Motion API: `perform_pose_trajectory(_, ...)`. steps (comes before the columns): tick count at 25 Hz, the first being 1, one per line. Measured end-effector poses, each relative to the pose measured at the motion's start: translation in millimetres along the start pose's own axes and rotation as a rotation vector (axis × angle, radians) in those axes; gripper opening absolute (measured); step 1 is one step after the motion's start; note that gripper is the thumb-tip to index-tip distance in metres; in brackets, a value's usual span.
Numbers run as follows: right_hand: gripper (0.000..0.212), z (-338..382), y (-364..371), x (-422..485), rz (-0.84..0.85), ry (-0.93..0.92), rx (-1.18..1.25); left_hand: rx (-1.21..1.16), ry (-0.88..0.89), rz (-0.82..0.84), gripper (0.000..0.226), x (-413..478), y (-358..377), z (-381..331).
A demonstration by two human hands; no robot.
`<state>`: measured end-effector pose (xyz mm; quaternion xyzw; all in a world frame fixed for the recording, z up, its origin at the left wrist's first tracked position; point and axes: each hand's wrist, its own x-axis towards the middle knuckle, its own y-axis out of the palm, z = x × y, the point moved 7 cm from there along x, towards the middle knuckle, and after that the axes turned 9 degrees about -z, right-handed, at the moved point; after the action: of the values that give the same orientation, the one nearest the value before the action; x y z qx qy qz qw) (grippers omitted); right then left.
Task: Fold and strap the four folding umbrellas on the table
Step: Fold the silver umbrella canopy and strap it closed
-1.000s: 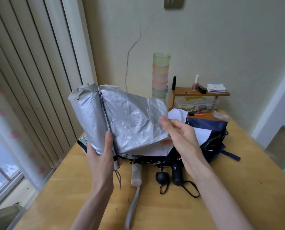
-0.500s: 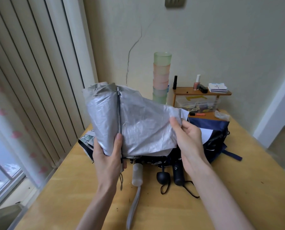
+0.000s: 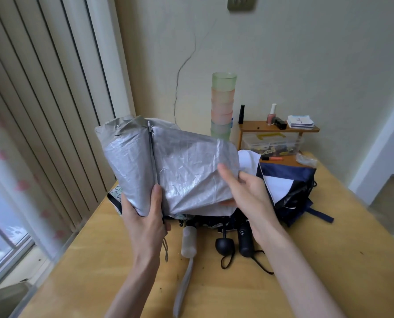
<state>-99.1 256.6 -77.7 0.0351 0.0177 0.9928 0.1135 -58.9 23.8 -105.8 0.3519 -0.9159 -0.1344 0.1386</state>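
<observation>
I hold a silver folding umbrella [image 3: 180, 171] upright above the wooden table [image 3: 329, 260]. My left hand [image 3: 145, 221] grips its lower end, thumb pressed along a rib. My right hand [image 3: 244, 191] pinches the canopy's right flap between thumb and fingers. Behind it on the table lie three other unfolded umbrellas: one with a frosted white handle [image 3: 188, 241], one with a round black handle [image 3: 224, 245], and a navy-and-white one [image 3: 287, 189] with a black cylindrical handle [image 3: 245, 242].
A stack of pastel cups [image 3: 223, 104] stands at the back by the wall. A small wooden shelf [image 3: 278, 128] with bottles and a clear box sits at the back right. Vertical blinds [image 3: 42, 99] and a window run along the left.
The silver umbrella has shifted slightly right and its panel has been spread flatter. My right hand moved along the flap's right edge while the left kept its grip.
</observation>
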Motion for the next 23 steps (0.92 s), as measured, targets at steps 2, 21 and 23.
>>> perform_pose_trajectory(2,0.028,1.4,0.6,-0.4,0.02,-0.084,-0.033,0.008,0.02,-0.036,0.02,2.5,-4.1,-1.4)
perform_pose_trajectory(21,0.021,115.2,29.6,-51.6,0.169,-0.514,0.048,0.146,-0.028,0.522,0.087,-6.6,28.6,-0.9)
perform_pose_trajectory(23,0.028,129.5,64.7,-52.6,0.22,-0.606,-0.1,0.16,0.058,0.634,0.088,-20.0,34.3,-10.4)
